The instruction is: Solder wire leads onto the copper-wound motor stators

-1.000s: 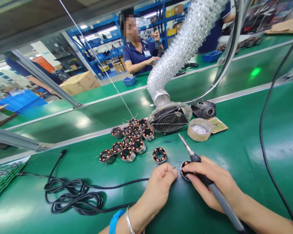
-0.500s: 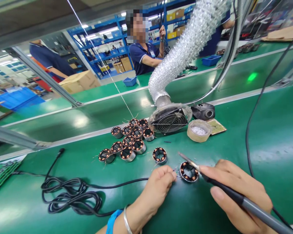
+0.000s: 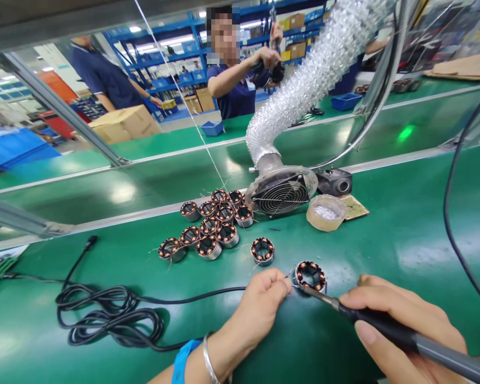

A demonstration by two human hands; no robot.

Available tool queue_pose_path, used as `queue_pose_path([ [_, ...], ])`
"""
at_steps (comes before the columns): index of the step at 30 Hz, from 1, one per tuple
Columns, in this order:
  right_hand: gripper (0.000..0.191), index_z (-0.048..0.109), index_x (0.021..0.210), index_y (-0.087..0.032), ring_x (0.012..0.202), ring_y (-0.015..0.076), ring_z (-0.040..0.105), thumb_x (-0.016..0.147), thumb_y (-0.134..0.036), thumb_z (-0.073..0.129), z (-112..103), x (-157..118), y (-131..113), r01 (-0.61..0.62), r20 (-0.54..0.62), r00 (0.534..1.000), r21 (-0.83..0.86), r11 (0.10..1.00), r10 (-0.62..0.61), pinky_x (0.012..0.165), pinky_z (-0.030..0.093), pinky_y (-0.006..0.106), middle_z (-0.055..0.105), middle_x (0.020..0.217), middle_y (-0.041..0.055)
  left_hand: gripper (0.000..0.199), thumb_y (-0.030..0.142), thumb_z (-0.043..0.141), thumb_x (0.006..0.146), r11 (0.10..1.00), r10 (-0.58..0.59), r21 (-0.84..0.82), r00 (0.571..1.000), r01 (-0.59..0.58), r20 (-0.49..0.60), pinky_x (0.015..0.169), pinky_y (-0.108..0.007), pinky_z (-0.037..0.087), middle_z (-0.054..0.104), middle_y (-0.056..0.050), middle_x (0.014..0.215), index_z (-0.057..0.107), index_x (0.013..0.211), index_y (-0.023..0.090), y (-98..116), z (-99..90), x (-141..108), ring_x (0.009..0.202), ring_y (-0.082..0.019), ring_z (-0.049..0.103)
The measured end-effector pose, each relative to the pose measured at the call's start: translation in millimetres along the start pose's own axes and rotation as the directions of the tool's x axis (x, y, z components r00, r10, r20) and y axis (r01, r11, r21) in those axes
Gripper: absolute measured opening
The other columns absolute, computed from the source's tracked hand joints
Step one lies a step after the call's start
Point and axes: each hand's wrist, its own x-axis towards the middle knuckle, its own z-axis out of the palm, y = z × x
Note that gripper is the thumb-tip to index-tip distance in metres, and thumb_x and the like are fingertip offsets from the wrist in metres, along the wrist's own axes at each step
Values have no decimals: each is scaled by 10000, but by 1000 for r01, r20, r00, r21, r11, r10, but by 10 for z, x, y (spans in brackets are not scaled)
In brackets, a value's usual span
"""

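My left hand (image 3: 266, 293) is closed in a pinch beside a copper-wound motor stator (image 3: 323, 277). The end of a black power cable (image 3: 208, 294) runs into its fingers, and thin wires show at the fingertips, close to the stator's left side. In my right hand (image 3: 408, 320) is a soldering iron (image 3: 384, 325), gripped like a pen. Its tip reaches the near left rim of that stator, by the thin wires; whether it touches them I cannot tell. A second stator (image 3: 263, 252) stands just behind my left hand.
Several more stators (image 3: 208, 247) stand grouped at the back. Behind them are a fume fan (image 3: 282, 196) with a silver duct (image 3: 296, 90), a round solder tub (image 3: 325, 221) and a black holder (image 3: 336, 183). Coiled cable lies left. A co-worker (image 3: 234, 96) stands across the bench.
The soldering iron's tip has moved down from above the stator to its near left rim. My left hand keeps its pinch almost in place. The co-worker across has raised an arm.
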Motion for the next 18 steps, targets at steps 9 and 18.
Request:
queue_pose_path([
  [9,106,599,925,-228,534,166,616,900,-177,510,11,13,-14,18,38,999,20,1000,-18,444,472,277,650,670,21,300,445,593,763,999,34,37,999,-33,-11,495,-249,143,258,110,492,446,655,207,-25,1,19,480,-79,180],
  [18,218,577,984,-239,627,232,649,829,-103,503,125,-126,-73,46,13,999,-26,999,-45,507,441,348,651,704,40,307,443,584,775,995,65,74,998,-64,-16,502,-245,177,278,107,506,429,651,209,-38,17,12,494,-83,191],
])
